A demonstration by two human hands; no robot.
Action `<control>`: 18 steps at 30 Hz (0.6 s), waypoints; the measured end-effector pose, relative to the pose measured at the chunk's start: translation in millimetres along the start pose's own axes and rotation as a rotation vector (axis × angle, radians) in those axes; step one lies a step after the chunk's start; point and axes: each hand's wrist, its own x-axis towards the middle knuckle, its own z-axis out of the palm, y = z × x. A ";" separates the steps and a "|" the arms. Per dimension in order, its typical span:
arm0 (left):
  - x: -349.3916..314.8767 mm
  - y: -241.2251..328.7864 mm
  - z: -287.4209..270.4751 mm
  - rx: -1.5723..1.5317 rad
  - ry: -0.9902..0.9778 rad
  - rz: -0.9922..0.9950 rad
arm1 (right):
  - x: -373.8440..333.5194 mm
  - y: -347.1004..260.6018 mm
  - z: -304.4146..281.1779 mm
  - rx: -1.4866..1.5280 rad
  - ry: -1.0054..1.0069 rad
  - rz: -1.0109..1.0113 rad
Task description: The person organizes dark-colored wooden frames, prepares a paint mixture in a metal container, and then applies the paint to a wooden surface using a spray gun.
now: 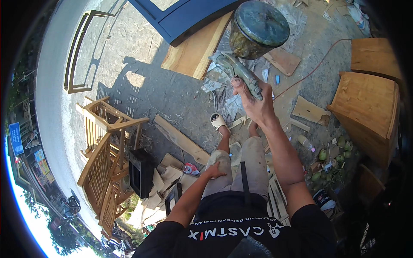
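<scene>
My right hand [257, 102] is wrapped round the handle of a paint-stained spray gun [235, 68], thumb along its side. A round lidded cup [261, 26], smeared with dark paint, sits at the far end of the gun. Just beyond and left of it is a dark blue painted furniture piece [185, 19], partly cut off by the top edge. My left hand [214, 170] lies on my left thigh, its fingers stretched out and holding nothing.
A wooden plank [189, 53] lies under the blue piece. Slatted wooden furniture [101, 161] and a black box [142, 174] stand at left. Wooden cabinets [365, 103] stand at right. A thin red hose [309, 69] crosses the ground, among plastic sheeting, boards and green coconuts [322, 155].
</scene>
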 end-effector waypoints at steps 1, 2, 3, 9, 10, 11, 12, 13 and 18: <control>-0.2 -1.2 0.4 0.009 0.032 0.028 | -3.0 0.3 5.5 0.014 -0.048 -0.007; -1.5 -4.2 -0.5 0.001 0.040 0.067 | -6.2 0.2 10.2 0.027 -0.094 -0.013; -9.0 2.1 -10.0 -0.005 0.044 0.112 | -9.3 2.2 12.5 0.052 -0.131 -0.032; -67.2 -37.5 -112.5 -0.859 0.181 0.181 | -33.5 -5.9 -1.6 0.200 -0.127 0.042; -81.9 -46.8 -141.8 -0.938 0.375 0.239 | -33.8 -7.4 -4.3 0.210 -0.090 0.025; -102.8 -41.8 -176.8 -0.851 0.617 0.223 | -36.0 -4.4 -12.9 0.156 -0.061 0.039; -122.2 -40.6 -213.8 -0.809 0.784 0.229 | -40.7 -3.6 -26.5 0.110 -0.027 0.059; -137.0 -51.5 -250.9 -0.891 0.898 0.296 | -40.6 -8.6 -38.3 0.080 0.005 0.081; -188.8 10.1 -406.2 -1.001 1.249 0.691 | -23.1 -13.9 -95.3 0.014 0.313 0.026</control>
